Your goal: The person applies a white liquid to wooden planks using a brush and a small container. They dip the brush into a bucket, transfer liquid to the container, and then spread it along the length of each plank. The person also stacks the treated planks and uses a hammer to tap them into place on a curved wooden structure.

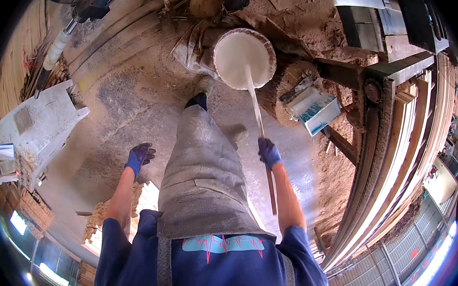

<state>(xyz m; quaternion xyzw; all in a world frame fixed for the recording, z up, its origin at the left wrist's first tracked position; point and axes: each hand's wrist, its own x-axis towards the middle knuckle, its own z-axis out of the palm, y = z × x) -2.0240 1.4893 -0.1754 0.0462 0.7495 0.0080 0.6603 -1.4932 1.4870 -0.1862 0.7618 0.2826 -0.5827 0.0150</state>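
My right hand [269,152], in a blue and dark glove, is closed around a long wooden stick [258,115]. The stick's upper end reaches into a round bucket [217,71] of creamy off-white liquid [237,57], and its lower end points back past my forearm. Pale liquid coats the part of the stick near the bucket. My left hand [140,157], gloved the same way, hangs in the air at my left with its fingers loosely apart and nothing in them.
Right of the bucket, a white and blue box [318,111] sits on a round stand. Long boards [400,149] are stacked on a metal frame at the right. A grey metal machine part [41,124] stands at the left. Sawdust and crumpled sacking [193,46] lie around the bucket.
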